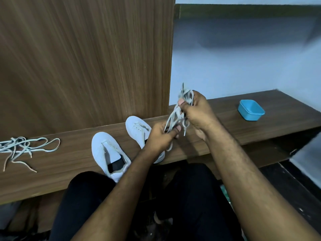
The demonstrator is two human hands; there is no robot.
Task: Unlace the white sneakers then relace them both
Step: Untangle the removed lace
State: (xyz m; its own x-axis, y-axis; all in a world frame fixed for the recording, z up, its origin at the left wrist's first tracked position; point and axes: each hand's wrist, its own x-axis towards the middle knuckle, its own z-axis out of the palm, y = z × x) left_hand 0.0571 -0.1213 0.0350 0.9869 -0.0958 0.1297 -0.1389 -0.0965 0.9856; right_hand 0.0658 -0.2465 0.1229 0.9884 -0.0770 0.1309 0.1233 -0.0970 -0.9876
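Note:
Two white sneakers stand on the wooden bench (pixel 69 164), toes pointing away from me. The left sneaker (pixel 107 153) has no lace and its opening shows. The right sneaker (pixel 139 129) is partly hidden behind my left hand (pixel 159 138). A bunched pale lace (pixel 175 113) hangs in the air between my hands, above the bench. My left hand pinches its lower part. My right hand (pixel 198 108) grips its upper part, with loops sticking out above the fingers. A second loose lace (pixel 22 146) lies tangled on the bench at far left.
A blue plastic box (pixel 251 110) sits on the bench at right. A wood panel (pixel 83 58) rises behind the sneakers, with a pale wall (pixel 243 66) to its right. My legs in dark trousers (pixel 86 197) are below the bench edge.

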